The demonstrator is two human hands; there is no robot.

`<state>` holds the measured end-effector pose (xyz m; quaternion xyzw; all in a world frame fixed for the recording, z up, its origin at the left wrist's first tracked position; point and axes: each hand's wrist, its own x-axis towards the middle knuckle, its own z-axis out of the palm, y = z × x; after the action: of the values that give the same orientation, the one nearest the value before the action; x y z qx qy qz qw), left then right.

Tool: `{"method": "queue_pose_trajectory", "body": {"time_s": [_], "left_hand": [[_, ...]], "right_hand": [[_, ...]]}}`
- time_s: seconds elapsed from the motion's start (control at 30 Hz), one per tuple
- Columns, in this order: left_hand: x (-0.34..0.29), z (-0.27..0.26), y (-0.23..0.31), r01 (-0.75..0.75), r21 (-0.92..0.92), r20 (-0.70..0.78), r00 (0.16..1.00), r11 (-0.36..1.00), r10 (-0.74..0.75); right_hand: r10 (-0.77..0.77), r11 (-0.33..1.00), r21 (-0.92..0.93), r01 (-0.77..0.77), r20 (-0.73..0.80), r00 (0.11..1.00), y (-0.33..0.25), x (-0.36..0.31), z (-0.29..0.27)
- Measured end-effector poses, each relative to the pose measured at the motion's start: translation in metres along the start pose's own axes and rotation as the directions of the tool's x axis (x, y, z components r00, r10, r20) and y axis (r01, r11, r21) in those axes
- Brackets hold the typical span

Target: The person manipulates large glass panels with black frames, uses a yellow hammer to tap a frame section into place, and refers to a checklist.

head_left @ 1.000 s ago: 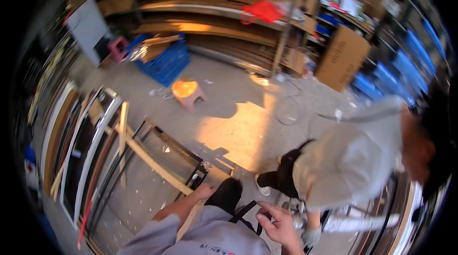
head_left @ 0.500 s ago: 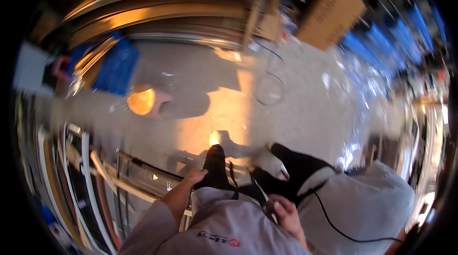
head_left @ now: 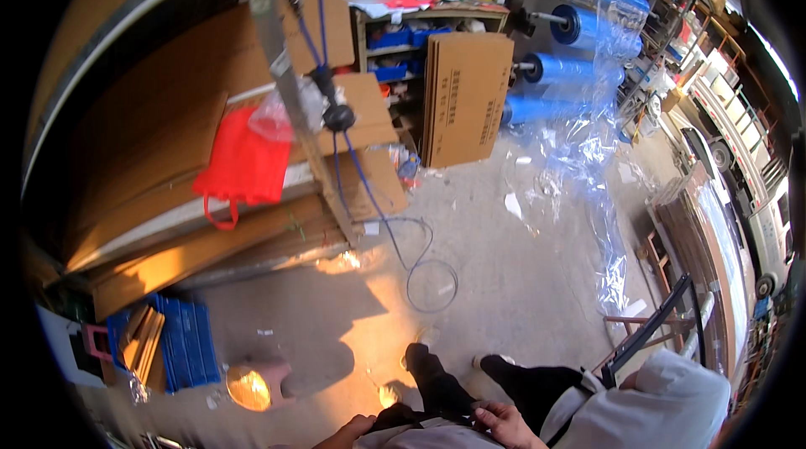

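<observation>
At the lower edge, my left hand [head_left: 357, 427] is curled beside dark cloth at my waist, its fingers partly hidden. My right hand [head_left: 502, 422] is closed in front of my grey shirt [head_left: 437, 439], thumb and fingers pinched together; whatever is between them is too small to make out. Black trousers [head_left: 437, 382] and my shoes show below me on the concrete floor. Close on my right stands a person in a light grey shirt [head_left: 663, 403] and black trousers. A long black bar [head_left: 648, 330] rises beside that person.
On the left, cardboard sheets fill a rack [head_left: 290, 105] with a red bag [head_left: 249, 159] on it. A blue crate [head_left: 183, 340] and a stool [head_left: 250, 388] stand below. Ahead are upright cartons [head_left: 470, 100], blue film rolls [head_left: 579, 71], loose clear film [head_left: 609, 264] and a looped cable [head_left: 410, 281].
The view has swung up and to the right, bringing the film rolls, cartons and truck more fully into sight. Both my hands now sit lower in the picture.
</observation>
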<state>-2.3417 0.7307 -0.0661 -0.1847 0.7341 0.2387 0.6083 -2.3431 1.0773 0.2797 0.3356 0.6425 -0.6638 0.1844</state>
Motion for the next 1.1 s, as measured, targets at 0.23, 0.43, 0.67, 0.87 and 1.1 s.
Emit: {"method": "queue_pose_trajectory", "body": {"time_s": [0.23, 0.43, 0.67, 0.87, 1.1], "left_hand": [[0.005, -0.128, 0.228, -0.144, 0.385, -0.302, 0.914, 0.912, 0.272], [-0.021, -0.175, 0.413, -0.430, 0.520, -0.284, 0.728, 0.738, 0.624], [-0.015, -0.156, 0.588, -0.522, 0.591, 0.012, 0.768, 0.614, 0.641], [0.053, -0.099, 0.722, -0.615, 0.567, 0.182, 0.742, 0.547, 0.645], [0.087, -0.177, 0.876, -0.615, 0.247, -0.227, 0.715, 0.749, 0.661]], "right_hand": [[-0.083, 0.949, 0.296, 0.107, -0.093, 0.992, -0.034, 0.122, -0.067], [-0.127, 0.851, 0.483, 0.206, -0.191, 0.973, -0.062, 0.168, -0.124], [0.074, 0.793, 0.597, 0.122, -0.293, 0.953, -0.100, 0.224, -0.188], [0.134, 0.825, 0.557, 0.100, -0.364, 0.922, -0.180, 0.306, -0.286], [0.041, 0.962, 0.267, 0.064, -0.371, 0.928, -0.304, 0.398, -0.400]]}}
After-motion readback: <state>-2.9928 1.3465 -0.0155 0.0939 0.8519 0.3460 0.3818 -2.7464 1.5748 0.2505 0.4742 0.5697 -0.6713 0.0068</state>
